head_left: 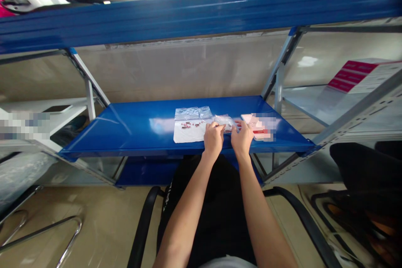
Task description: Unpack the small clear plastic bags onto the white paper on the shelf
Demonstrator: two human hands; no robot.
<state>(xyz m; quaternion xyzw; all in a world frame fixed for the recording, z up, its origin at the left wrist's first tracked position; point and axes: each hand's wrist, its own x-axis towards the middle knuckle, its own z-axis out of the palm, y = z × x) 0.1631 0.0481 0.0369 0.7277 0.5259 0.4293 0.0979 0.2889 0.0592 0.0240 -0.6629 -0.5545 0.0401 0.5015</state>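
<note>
A small clear plastic bag (225,122) with whitish contents lies between my two hands at the shelf's front part. My left hand (213,139) has its fingers curled onto the bag's left side. From the right, my right hand (242,137) grips the bag's edge with thumb and fingers. Just left of my left hand is a white sheet (182,136) with several small dark-red pieces (187,125) on it, too small to name. Clear plastic film (193,113) covers the sheet's far end. A pink and white flat item (253,121), partly blurred out, rests beside my right hand.
The blue shelf (135,130) is framed by grey metal posts (281,65), with a blue beam (201,12) above it. Red and white boxes (358,76) stand on a side shelf at right. Black chair armrests (146,226) flank my legs.
</note>
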